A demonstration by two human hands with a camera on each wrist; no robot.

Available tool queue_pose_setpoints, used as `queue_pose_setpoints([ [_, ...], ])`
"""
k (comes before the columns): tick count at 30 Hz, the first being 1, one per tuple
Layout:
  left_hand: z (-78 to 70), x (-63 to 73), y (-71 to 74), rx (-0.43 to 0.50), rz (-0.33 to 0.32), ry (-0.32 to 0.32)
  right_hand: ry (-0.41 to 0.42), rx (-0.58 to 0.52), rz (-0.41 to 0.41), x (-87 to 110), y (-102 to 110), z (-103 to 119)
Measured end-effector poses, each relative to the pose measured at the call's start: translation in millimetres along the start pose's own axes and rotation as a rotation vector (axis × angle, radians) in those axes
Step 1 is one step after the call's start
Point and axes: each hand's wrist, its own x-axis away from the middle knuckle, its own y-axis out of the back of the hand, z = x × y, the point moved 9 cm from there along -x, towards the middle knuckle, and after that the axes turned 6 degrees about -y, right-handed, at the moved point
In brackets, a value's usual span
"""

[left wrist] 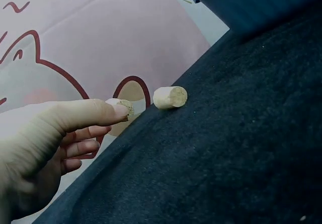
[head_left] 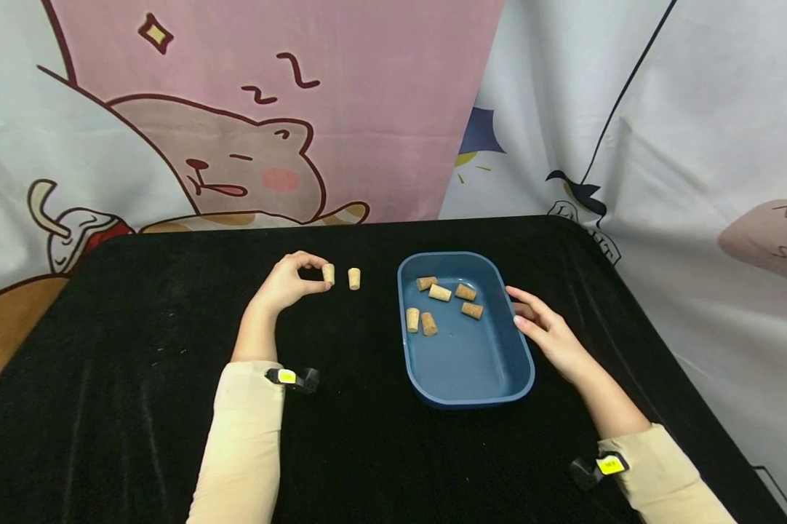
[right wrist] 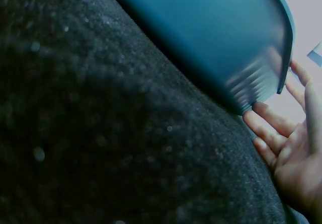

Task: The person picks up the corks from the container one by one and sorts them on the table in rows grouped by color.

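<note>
Between thumb and fingertips, my left hand (head_left: 284, 282) pinches a pale cork (head_left: 329, 274) over the left half of the table. A second cork (head_left: 354, 279) stands just right of it; in the left wrist view this cork (left wrist: 170, 97) shows its round end. The blue plastic tray (head_left: 468, 371) lies further right with several corks (head_left: 440, 292) inside, mostly toward its far half. At the tray's right side is my right hand (head_left: 549, 333), its fingers loosely spread. In the right wrist view its fingertips (right wrist: 254, 121) touch the tray's outer wall (right wrist: 216, 32).
A black cloth (head_left: 341, 451) covers the table, with small specks on it at the left. Behind the far edge hangs a printed curtain (head_left: 393, 109). Each wrist wears a small black camera, such as the left one (head_left: 302, 379).
</note>
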Motion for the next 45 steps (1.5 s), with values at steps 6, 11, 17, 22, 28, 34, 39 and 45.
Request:
queue_pose_setpoints([
  [6,2.2,-0.9,-5.7,-0.012,0.015,-0.018,0.024,-0.008,0.007,0.0,0,2],
  [11,7.1,-3.2,-11.4,-0.025,0.025,-0.023,0.015,-0.009,0.001,0.3,0,1],
  [17,6.8,-0.6,-11.8,-0.027,0.007,-0.044,0.002,-0.006,-0.004,-0.3,1,0],
  [22,4.9,-0.5,-11.5,-0.02,0.007,-0.052,0.003,-0.001,-0.001,-0.7,1,0],
  [28,4.8,-3.8,-10.3,-0.039,0.031,0.006,0.006,-0.006,0.013,-0.2,0,0],
  [34,-18.9,-7.3,-1.3,-0.059,0.0,-0.003,-0.01,-0.005,0.006,0.0,1,-2],
  [39,-44.4,-10.1,7.0,-0.102,-0.036,-0.024,-0.014,-0.005,0.008,-0.3,1,-2],
  [45,-73.7,-10.6,13.6,-0.14,-0.082,-0.069,-0.025,0.006,0.006,-0.2,1,-3],
])
